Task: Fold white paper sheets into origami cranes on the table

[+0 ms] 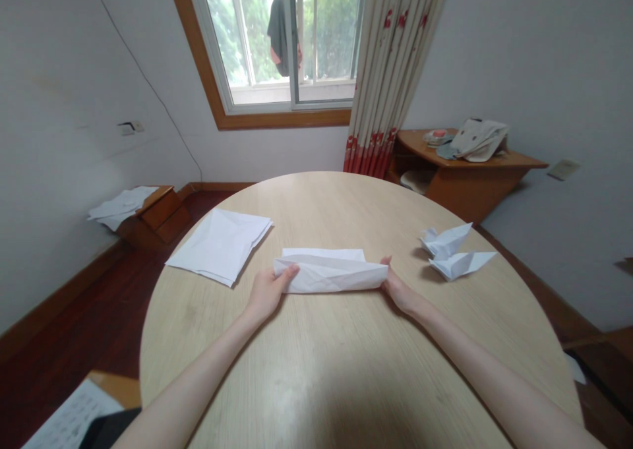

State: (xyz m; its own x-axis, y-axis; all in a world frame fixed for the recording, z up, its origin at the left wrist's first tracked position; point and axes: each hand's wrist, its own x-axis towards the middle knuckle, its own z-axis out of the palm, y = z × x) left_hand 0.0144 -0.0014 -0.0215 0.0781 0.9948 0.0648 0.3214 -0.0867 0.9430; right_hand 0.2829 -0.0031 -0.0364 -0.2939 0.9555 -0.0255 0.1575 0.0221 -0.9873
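Between my two hands is a folded sheet of white paper [331, 276], a long creased strip whose layers gape along the upper edge. My left hand [270, 293] grips its left end, thumb on top and the other fingers hidden beneath. At the right end, my right hand [394, 285] pinches the paper from behind, with a fingertip showing above the edge. A stack of white paper sheets [220, 241] lies to the left of my left hand. Two folded paper birds [457, 264] rest on the table to the right of my right hand.
The round wooden table [336, 357] fills the foreground. A brown corner desk [475, 165] with a light bag [479, 139] stands at the back right, beside the curtain [390, 73]. At the left, more papers [123, 203] lie on a low wooden cabinet [161, 215].
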